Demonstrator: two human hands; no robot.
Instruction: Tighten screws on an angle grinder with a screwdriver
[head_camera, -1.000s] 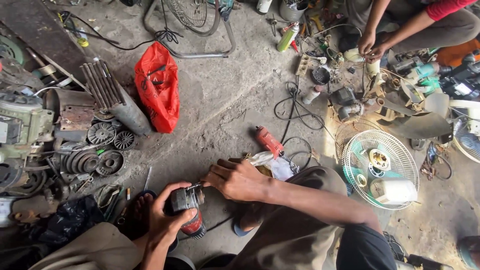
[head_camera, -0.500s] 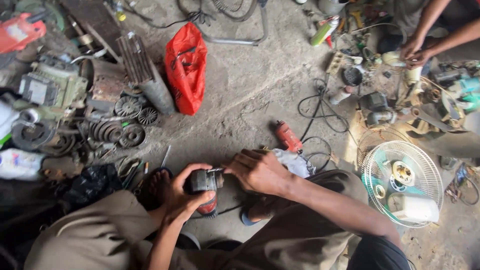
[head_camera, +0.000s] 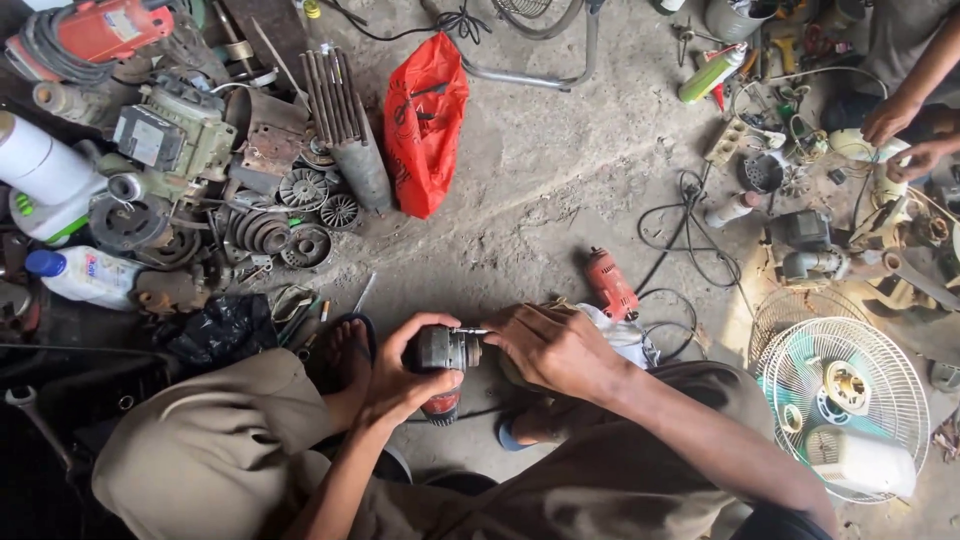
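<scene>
My left hand (head_camera: 398, 372) grips a small grey and red power tool (head_camera: 446, 356) at bottom centre, just above my knees. A thin metal shaft pokes out of the tool's right end. My right hand (head_camera: 552, 345) pinches that shaft, fingers closed around its tip. A white cloth (head_camera: 626, 338) lies just right of my right hand. My bare foot in a sandal (head_camera: 343, 350) rests left of the left hand.
A red drill (head_camera: 610, 284) and black cords lie on the concrete floor beyond my hands. A red plastic bag (head_camera: 425, 125) sits further up. Piled motor parts and pulleys (head_camera: 262, 228) fill the left. A fan grille (head_camera: 845, 392) is at right; another person's hands (head_camera: 900, 135) work top right.
The view has shifted, so everything sits lower and further right in frame. Both hands have stayed together on the tool, the right one working at the shaft end.
</scene>
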